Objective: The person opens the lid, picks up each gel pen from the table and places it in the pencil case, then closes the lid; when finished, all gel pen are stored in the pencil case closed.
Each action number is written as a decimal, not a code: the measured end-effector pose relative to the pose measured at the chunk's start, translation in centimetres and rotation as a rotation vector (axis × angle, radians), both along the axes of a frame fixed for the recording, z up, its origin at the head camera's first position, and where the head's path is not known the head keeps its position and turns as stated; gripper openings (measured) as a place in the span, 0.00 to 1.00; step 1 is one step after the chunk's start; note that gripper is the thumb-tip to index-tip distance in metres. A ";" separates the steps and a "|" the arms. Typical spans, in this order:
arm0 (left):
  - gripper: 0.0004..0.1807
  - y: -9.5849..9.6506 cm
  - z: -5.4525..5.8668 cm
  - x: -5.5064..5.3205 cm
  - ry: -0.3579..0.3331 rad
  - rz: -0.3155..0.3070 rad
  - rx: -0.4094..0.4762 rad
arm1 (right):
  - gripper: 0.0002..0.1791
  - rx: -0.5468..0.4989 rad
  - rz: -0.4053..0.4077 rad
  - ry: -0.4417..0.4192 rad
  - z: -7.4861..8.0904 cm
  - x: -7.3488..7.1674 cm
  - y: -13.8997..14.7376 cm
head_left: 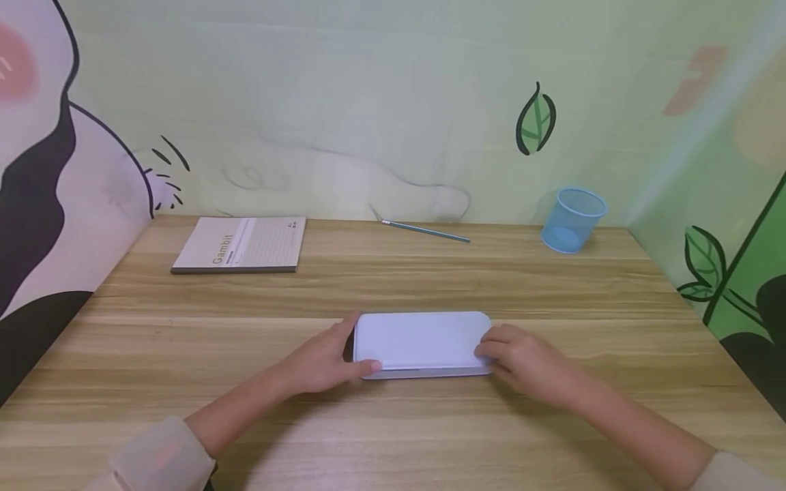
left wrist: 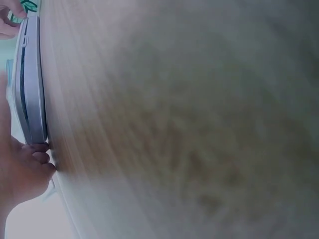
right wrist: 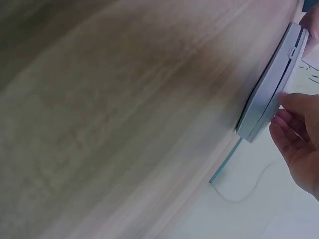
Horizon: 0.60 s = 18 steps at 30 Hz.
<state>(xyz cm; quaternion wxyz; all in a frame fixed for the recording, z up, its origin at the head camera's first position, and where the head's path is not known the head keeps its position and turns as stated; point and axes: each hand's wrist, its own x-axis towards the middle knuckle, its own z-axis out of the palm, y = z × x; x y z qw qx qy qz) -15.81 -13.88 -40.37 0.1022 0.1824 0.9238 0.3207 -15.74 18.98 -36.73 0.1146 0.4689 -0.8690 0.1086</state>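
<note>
A flat white pencil case (head_left: 424, 339) with rounded corners lies on the wooden table between the two hands. In the left wrist view a narrow dark line runs along the side of the case (left wrist: 34, 82), with a small tab near one end. My left hand (head_left: 322, 358) grips its left end, thumb on the front edge and fingers behind. At the right end, my right hand (head_left: 528, 358) pinches the lid's edge. Seen from the right wrist, the right thumb touches the seam while the other fingers of that hand (right wrist: 299, 134) bend below it.
At the back left lies a notebook (head_left: 245, 245) with a pale cover. A thin blue paintbrush (head_left: 426, 231) rests along the wall, and a translucent blue cup (head_left: 571, 221) stands at the back right. Painted walls (head_left: 368, 102) border the table.
</note>
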 end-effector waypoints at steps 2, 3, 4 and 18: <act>0.54 0.0 0.1 0.1 -0.002 0.004 -0.020 | 0.12 -0.007 0.004 -0.004 0.0 -0.1 -0.3; 0.53 0.1 0.2 0.1 -0.003 0.005 -0.024 | 0.11 -0.011 0.005 -0.007 0.0 -0.1 -0.4; 0.52 0.1 0.2 0.1 -0.004 0.006 -0.025 | 0.10 -0.012 0.004 -0.012 0.0 -0.2 -0.5; 0.51 0.5 0.7 0.3 0.000 0.017 -0.005 | 0.11 -0.031 -0.003 -0.019 -0.2 0.0 -0.8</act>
